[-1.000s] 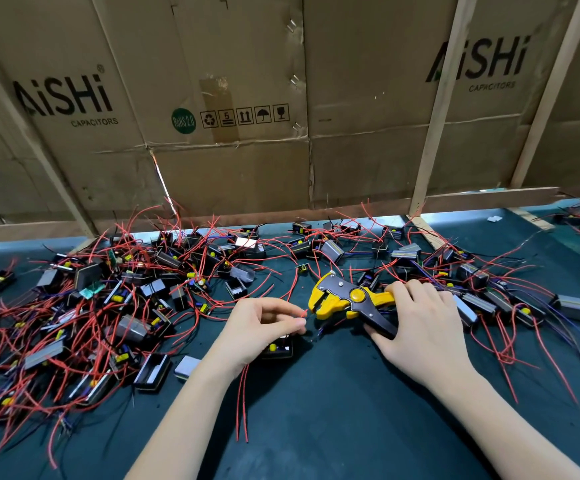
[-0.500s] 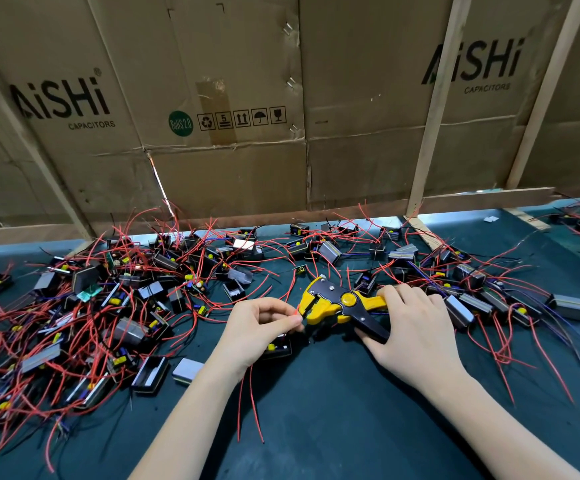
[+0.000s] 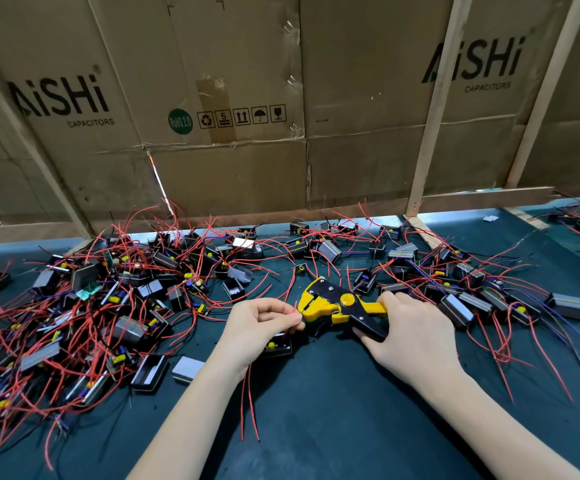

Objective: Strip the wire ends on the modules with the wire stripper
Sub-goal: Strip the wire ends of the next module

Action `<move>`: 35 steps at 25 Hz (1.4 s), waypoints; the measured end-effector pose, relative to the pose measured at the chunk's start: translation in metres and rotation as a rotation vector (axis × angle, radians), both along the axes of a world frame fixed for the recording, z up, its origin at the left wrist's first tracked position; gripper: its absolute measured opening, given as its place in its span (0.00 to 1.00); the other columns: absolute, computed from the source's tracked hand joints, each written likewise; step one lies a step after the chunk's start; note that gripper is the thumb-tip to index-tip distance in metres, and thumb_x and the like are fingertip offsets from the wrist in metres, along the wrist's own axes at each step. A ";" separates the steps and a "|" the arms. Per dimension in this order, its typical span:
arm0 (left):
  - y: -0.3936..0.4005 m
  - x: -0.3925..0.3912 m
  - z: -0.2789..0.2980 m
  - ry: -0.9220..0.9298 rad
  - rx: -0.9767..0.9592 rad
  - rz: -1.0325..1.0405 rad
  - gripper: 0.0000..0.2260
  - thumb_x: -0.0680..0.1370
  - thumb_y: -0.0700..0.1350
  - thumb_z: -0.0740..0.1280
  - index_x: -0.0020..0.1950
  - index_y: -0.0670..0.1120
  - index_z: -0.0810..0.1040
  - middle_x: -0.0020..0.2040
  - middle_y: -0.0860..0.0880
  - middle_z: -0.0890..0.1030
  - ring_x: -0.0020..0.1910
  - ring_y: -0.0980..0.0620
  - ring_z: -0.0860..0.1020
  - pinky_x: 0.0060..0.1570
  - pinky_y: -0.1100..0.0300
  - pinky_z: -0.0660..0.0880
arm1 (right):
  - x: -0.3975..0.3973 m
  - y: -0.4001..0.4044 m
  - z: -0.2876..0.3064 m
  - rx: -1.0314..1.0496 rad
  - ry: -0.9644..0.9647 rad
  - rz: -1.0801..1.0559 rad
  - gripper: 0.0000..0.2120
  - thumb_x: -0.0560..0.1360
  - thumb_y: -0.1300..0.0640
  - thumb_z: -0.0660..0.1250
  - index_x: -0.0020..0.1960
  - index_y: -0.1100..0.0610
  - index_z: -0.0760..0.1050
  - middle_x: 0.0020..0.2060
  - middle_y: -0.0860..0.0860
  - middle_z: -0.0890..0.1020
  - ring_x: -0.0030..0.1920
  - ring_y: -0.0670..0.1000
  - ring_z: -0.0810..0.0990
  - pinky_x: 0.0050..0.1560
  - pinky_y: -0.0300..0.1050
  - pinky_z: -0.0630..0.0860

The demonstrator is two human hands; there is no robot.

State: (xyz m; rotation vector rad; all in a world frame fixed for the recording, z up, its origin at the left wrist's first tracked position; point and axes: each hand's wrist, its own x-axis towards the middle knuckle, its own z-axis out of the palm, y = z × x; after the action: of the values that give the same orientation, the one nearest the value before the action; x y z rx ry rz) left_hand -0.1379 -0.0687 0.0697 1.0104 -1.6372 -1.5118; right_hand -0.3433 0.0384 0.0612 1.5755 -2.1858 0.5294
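My right hand [image 3: 416, 336] grips the handles of a yellow and black wire stripper [image 3: 337, 304] just above the dark green table. Its jaws point left. My left hand [image 3: 259, 327] pinches a thin red wire [image 3: 295, 304] whose end sits right at the stripper's jaws. A small black module [image 3: 278, 346] lies on the table under my left hand, mostly hidden by it. Two red wires [image 3: 250, 403] trail from under that hand toward me.
A large heap of black modules with red wires [image 3: 108, 306] covers the table's left. Another spread of modules [image 3: 472, 292] lies to the right, behind my right hand. Cardboard sheets and wooden battens [image 3: 430, 133] wall off the far edge. Bare dark green mat [image 3: 333, 427] lies nearest me.
My left hand has brought the red wire end up to the stripper's jaws. The stripper and my right hand have shifted slightly left.
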 end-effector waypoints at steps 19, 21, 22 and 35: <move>0.003 0.001 0.004 -0.039 -0.029 -0.127 0.04 0.75 0.38 0.72 0.48 0.38 0.82 0.42 0.40 0.86 0.46 0.44 0.84 0.55 0.58 0.78 | -0.012 -0.004 -0.008 -0.167 -0.032 -0.025 0.24 0.64 0.38 0.75 0.49 0.56 0.77 0.41 0.51 0.78 0.45 0.58 0.77 0.44 0.51 0.69; 0.003 0.000 0.003 -0.037 -0.040 -0.121 0.03 0.76 0.38 0.72 0.46 0.39 0.82 0.42 0.41 0.86 0.44 0.46 0.84 0.54 0.57 0.78 | -0.010 -0.003 -0.008 -0.146 -0.044 -0.002 0.24 0.64 0.38 0.73 0.49 0.55 0.77 0.41 0.50 0.78 0.46 0.58 0.77 0.45 0.52 0.69; 0.003 0.000 0.003 -0.042 -0.047 -0.122 0.02 0.76 0.38 0.72 0.46 0.40 0.82 0.42 0.41 0.86 0.43 0.47 0.84 0.54 0.57 0.78 | -0.010 -0.003 -0.007 -0.135 -0.048 0.008 0.24 0.65 0.37 0.73 0.49 0.55 0.77 0.42 0.50 0.78 0.46 0.57 0.77 0.45 0.52 0.70; 0.000 0.002 0.002 -0.099 -0.063 -0.148 0.06 0.77 0.38 0.71 0.47 0.35 0.81 0.41 0.42 0.86 0.40 0.51 0.83 0.43 0.67 0.76 | -0.006 0.000 0.003 0.014 -0.055 -0.023 0.20 0.66 0.33 0.69 0.44 0.49 0.76 0.38 0.46 0.81 0.43 0.53 0.81 0.37 0.43 0.67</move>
State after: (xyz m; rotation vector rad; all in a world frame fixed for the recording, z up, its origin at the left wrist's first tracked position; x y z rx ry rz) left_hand -0.1358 -0.0683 0.0717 0.9619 -1.8533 -1.5157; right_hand -0.3489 0.0385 0.0637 1.5585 -2.2505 0.5575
